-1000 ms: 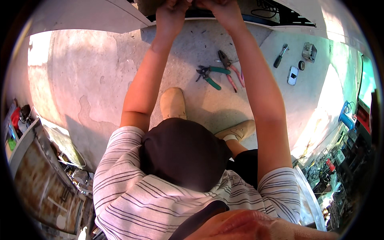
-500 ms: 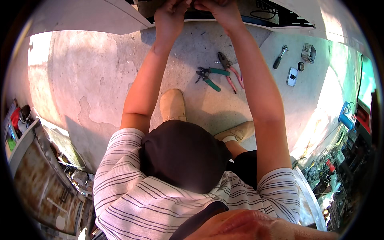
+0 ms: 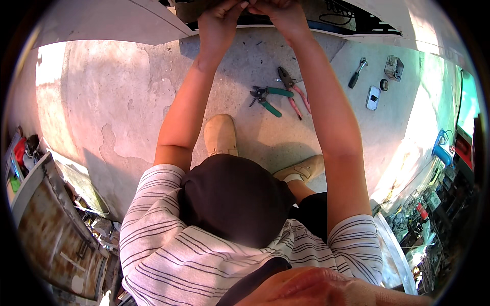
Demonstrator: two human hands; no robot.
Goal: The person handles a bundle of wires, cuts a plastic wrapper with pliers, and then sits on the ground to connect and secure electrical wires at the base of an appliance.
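Both arms reach forward to the top edge of the view, where the white-panelled body [image 3: 117,20] opens onto a dark inside. My left hand [image 3: 219,24] is closed, its thumb and fingers pinched together. Just beside it, my right hand [image 3: 284,19] is closed too, its fingertips nearly meeting those of the left. Whatever lies between the fingertips is too small and too near the picture's edge to make out. Below the hands, green-handled cutters [image 3: 270,99] lie on the concrete floor, next to pliers with worn red handles [image 3: 293,92].
Right of my right arm lie a ratchet wrench [image 3: 358,73], a small grey-white device [image 3: 373,98], a black ring-shaped roll [image 3: 384,84] and a metal box-like part [image 3: 393,68]. A rusty framed panel [image 3: 56,229] stands at lower left. Piled parts [image 3: 423,219] crowd the right side.
My left hand has shifted very slightly, and its fingertips sit a little differently against those of the right. The tools on the floor are unmoved.
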